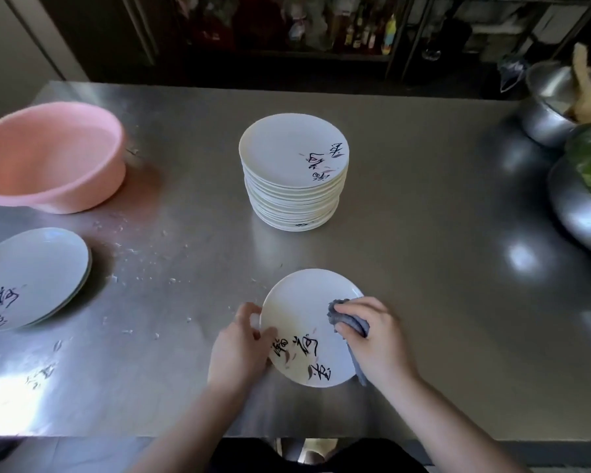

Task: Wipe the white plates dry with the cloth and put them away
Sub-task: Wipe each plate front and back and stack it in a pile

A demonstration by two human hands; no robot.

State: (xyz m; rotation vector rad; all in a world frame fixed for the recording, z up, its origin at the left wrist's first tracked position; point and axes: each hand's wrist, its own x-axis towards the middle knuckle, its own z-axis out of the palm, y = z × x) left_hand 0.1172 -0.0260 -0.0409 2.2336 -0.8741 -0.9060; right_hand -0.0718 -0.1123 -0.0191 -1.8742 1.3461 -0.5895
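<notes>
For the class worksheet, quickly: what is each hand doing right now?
Left hand: grips the white plate by its left rim.
Right hand: holds the grey cloth, pressing it on the plate.

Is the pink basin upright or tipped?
Tipped. The pink basin leans on the steel table, its far rim raised and its opening tilted toward the camera.

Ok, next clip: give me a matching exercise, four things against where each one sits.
Things:
1. basin
2. tall plate stack
3. cloth
4. steel bowls

Places:
A. middle of the table
B. right edge
C. far left
D. in the right hand, on the plate that the left hand holds

Pairs: 1-C, 2-A, 3-D, 4-B
</notes>
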